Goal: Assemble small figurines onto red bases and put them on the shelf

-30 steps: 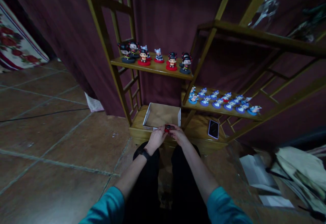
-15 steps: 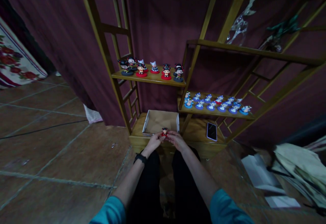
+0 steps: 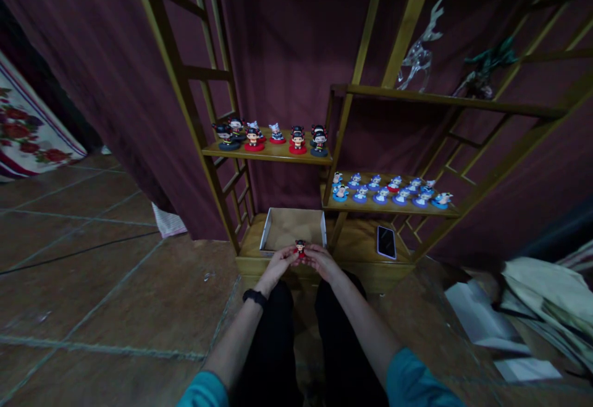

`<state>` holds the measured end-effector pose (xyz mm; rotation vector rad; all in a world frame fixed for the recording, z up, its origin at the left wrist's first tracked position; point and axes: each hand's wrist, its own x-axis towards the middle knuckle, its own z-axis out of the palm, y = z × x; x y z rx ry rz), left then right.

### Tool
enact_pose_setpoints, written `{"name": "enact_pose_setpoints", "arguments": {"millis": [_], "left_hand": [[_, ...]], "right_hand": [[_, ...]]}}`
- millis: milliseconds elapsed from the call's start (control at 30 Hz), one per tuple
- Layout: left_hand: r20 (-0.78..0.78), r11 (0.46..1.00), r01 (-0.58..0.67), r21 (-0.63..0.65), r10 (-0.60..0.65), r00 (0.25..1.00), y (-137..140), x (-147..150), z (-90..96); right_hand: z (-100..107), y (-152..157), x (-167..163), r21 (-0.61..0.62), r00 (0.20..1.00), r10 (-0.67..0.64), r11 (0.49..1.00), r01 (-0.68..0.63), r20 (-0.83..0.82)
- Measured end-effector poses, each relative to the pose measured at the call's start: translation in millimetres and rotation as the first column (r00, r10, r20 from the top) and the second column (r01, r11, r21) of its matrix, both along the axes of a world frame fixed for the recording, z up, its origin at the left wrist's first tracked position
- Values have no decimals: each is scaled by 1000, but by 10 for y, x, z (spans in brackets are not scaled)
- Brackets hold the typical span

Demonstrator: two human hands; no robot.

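Between my two hands is a small figurine (image 3: pixel 301 247) with black hair and a red base, upright and facing me. My left hand (image 3: pixel 280 264), with a dark band on its wrist, grips it from the left. From the other side, my right hand (image 3: pixel 323 262) has its fingers closed on the same base. Just behind the hands lies an open shallow cardboard box (image 3: pixel 296 225) on the lowest board; its near edge is partly hidden by my fingers.
Several black-haired figurines (image 3: pixel 298 140) stand on the upper left shelf (image 3: pixel 273 155). Rows of blue and purple figurines (image 3: pixel 381 195) fill the right shelf. A phone (image 3: pixel 386 242) lies right of the box. Higher up stand a clear deer ornament (image 3: pixel 419 55) and a green ornament (image 3: pixel 486 67).
The view has tilted slightly, so the shelves sit lower in the picture. Both hands still hold the figurine in front of the box, with little visible movement.
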<state>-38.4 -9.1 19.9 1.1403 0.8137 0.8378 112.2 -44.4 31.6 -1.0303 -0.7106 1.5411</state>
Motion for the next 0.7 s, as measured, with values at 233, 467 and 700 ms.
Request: {"name": "enact_pose_setpoints", "arguments": {"millis": [233, 467, 700], "left_hand": [[6, 999, -53, 5, 53, 999, 2, -25, 0], [14, 992, -121, 42, 120, 993, 33, -46, -67], [-22, 991, -108, 78, 110, 994, 46, -79, -86]], "right_hand": [[-47, 22, -34, 33, 998, -2, 999, 0, 64], [-69, 34, -144, 95, 986, 15, 995, -31, 164], [-190, 76, -190, 180, 949, -35, 983, -23, 313]]}}
